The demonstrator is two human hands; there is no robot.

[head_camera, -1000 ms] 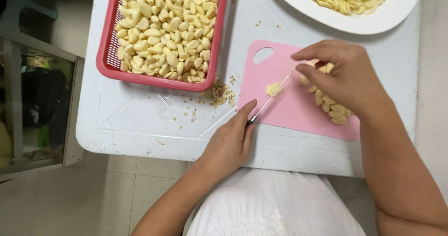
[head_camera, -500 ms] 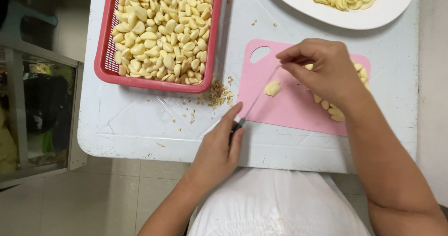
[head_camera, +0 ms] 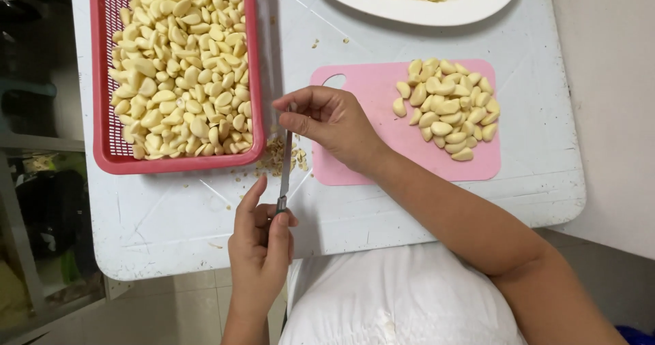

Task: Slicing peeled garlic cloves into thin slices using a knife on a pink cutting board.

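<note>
The left hand (head_camera: 260, 246) grips a knife (head_camera: 284, 170) whose blade reaches the right hand's (head_camera: 327, 121) pinched fingertips.

The knife (head_camera: 285, 164) has a thin metal blade with a dull grey sheen; the basket (head_camera: 102, 79) is red plastic, its walls a fine open mesh, its rim smooth; the cutting board (head_camera: 355, 168) is pink plastic, matt and flat; the plate (head_camera: 477, 1) looks like white glazed ware, glossy; the table (head_camera: 170, 215) is white plastic, scuffed, with moulded ridges; the peeled garlic cloves (head_camera: 447, 106) are pale, smooth, faintly shiny; the garment (head_camera: 402, 297) is white cloth, matt.
</note>
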